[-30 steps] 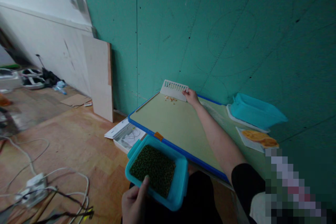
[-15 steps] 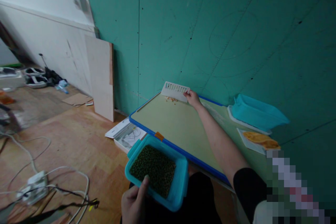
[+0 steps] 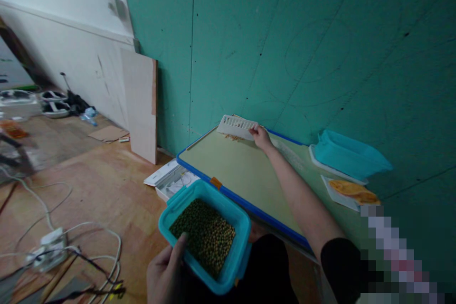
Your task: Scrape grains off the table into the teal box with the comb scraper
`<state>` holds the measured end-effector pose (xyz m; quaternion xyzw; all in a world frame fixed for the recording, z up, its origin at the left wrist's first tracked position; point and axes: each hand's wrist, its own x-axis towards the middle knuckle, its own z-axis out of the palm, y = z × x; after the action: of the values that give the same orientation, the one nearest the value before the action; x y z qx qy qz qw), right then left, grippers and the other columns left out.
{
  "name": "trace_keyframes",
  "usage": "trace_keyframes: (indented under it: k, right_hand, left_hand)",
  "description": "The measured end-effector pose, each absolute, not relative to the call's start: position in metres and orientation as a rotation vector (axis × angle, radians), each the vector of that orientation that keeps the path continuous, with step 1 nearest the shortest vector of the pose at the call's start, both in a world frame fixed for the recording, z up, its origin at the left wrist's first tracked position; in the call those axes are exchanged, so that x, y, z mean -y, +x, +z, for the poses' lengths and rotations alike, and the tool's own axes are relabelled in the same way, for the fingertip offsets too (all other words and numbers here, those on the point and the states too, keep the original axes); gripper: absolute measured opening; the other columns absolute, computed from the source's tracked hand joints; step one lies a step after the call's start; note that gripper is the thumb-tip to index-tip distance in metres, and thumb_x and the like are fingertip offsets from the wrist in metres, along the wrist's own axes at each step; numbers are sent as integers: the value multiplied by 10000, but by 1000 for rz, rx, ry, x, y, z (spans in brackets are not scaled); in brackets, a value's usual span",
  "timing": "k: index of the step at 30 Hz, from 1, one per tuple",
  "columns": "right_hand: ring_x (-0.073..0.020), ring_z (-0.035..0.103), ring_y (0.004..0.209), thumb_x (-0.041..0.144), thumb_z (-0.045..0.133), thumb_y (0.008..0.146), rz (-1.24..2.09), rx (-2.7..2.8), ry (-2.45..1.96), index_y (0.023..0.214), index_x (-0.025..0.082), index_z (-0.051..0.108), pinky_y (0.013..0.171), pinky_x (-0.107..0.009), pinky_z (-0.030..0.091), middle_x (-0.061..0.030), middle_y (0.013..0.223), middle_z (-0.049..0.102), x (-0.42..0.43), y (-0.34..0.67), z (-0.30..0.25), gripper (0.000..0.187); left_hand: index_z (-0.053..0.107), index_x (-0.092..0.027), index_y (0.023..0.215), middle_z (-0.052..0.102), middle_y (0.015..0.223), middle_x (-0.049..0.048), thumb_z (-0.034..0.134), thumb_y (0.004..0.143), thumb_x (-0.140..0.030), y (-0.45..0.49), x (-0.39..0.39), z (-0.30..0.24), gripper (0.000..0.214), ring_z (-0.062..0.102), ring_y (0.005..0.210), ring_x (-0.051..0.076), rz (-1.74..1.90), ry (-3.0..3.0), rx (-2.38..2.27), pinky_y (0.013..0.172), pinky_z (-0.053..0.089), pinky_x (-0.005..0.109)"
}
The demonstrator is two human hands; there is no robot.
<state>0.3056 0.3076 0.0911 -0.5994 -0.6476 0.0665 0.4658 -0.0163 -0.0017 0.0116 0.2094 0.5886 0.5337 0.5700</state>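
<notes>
My left hand (image 3: 166, 273) grips the near edge of a teal plastic tub (image 3: 237, 228) filled with green beans (image 3: 203, 235), held over my lap. My right hand (image 3: 261, 137) reaches to the far end of a blue-rimmed tray (image 3: 228, 189) and pinches the right end of a white slotted scraper (image 3: 235, 127). A small heap of yellow beans (image 3: 233, 137) lies on the tray just in front of the scraper.
A teal tub (image 3: 347, 156) on a white lid and a white plate with yellow pieces (image 3: 351, 190) sit to the right of the tray. A green wall stands behind. A white box (image 3: 171, 180), cables and a power strip (image 3: 52, 247) lie on the wooden floor at left.
My left hand has shifted the tub of green beans slightly left and nearer. The scraper has tipped lower toward the tray. The view has drifted a little.
</notes>
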Motion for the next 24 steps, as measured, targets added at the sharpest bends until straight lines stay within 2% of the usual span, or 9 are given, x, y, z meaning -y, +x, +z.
trace_keyframes:
  k: [7,13,19,24]
  right_hand:
    - [-208,635,833,307,639,803,195,1598,-1461,767,204,601,824,-347,499,-35,786,685,-296,303,90,116]
    - [-210,635,791,330,621,813,201,1595,-1451,754,209,584,779,-325,492,-33,750,670,-282,301,88,139]
    - [-205,614,757,375,618,815,173,1573,-1468,740,227,575,745,-316,494,-12,706,651,-269,298,86,172]
    - [-214,618,745,353,616,818,138,1548,-1505,742,230,580,750,-327,491,-22,733,663,-259,295,83,149]
  left_hand:
    - [521,-209,468,446,378,-40,759,604,-597,-16,8,31,475,427,358,123,1267,419,-1403,352,352,239]
    - [543,-201,491,463,352,-48,780,613,-560,-14,11,36,446,442,332,127,1262,353,-1350,334,356,237]
    - [502,-198,459,451,337,-54,802,581,-554,-10,12,38,481,444,336,123,1277,368,-1325,344,362,235]
    - [454,-223,439,439,329,-44,729,641,-603,-2,15,39,511,428,310,129,1302,511,-1360,333,359,254]
